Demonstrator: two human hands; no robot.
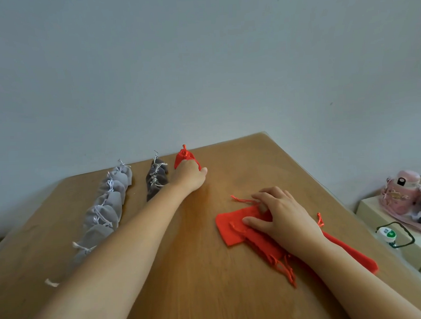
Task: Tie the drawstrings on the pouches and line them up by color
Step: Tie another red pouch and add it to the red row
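While working across the wooden table (186, 270), sorting pouches into columns running away toward the wall, probably for reading each colour at a glance. Lying along the left as the longest column: light grey pouches (107, 208), each cinched and knotted, overlapping one after another. Waiting nearer the right edge in a loose heap: flat red pouches (232, 229), mouths unclosed and cords trailing, likely being kept within easy reach as stock yet to be tied. Standing just right of the light grey column: a shorter run of dark grey pouches (157, 179), also knotted. Pressing down with the right hand (280, 216) on the topmost flat pouch, fingers nearly straight and slightly spread, thumb lying across the cloth, likely pinning the heap and readying the next one for tying. Reaching far across with the left hand (191, 178), holding a tied red pouch (183, 158) near the far edge just beside the dark grey ones, thumb showing on the right and the other fingers hidden behind the hand's back, seemingly curling round the pouch's base; apparently starting a third column level with the heads of the other two. Straying out past the right fingertips at the top pouch's mouth: a red drawstring (242, 200), lying slack and unknotted, seemingly next for pulling.
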